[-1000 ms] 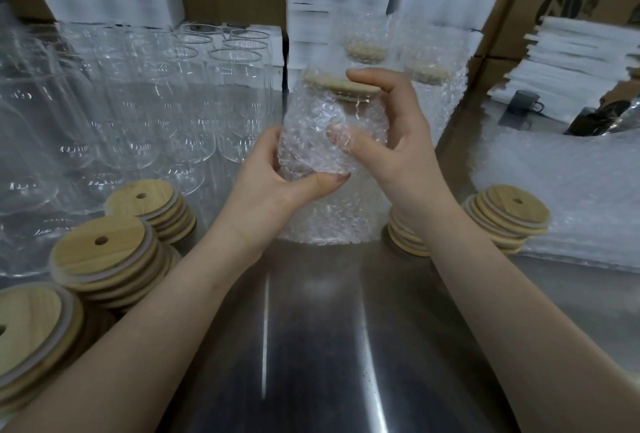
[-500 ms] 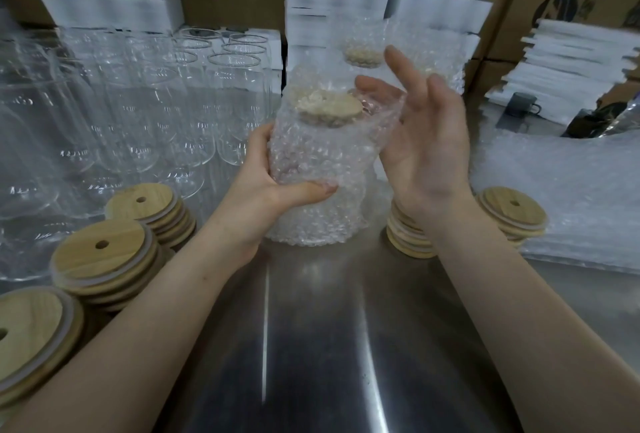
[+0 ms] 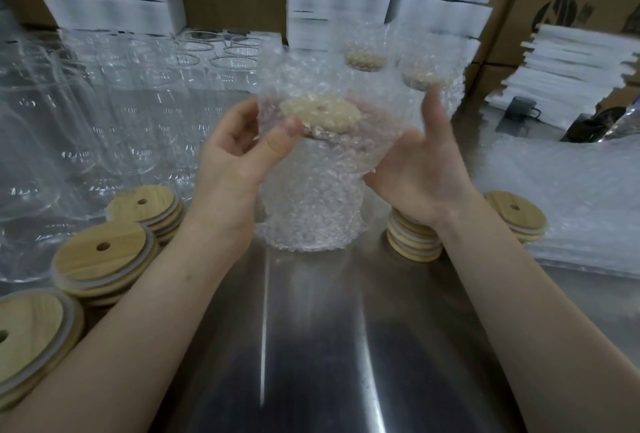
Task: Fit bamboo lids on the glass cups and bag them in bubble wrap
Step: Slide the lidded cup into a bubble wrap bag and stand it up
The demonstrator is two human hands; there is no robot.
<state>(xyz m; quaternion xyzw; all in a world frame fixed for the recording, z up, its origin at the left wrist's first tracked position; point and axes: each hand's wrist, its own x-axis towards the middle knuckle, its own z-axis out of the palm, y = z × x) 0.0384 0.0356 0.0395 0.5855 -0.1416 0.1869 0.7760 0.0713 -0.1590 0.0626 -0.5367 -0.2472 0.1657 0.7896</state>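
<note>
While stacks of bamboo lids (image 3: 100, 259) sit on the desk (image 3: 311, 346) left of the left hand (image 3: 239, 152), that hand pinches the bubble wrap bag (image 3: 298, 76) near its top between thumb and fingers. The lidded glass cup (image 3: 311, 197) stands inside, between both hands. The right hand (image 3: 415, 173), fingers straight, lies against the bag's right side.

Cup: clear glass cup (image 3: 322, 169), upright, sheathed in a clear bubble-wrap bag (image 3: 311, 221).
Lid: round bamboo lid (image 3: 320, 114) with a straw hole, seated on the cup, under the bag's open top.
Spare lids: stacked bamboo lids (image 3: 100, 256), left and right of the cup.
</note>
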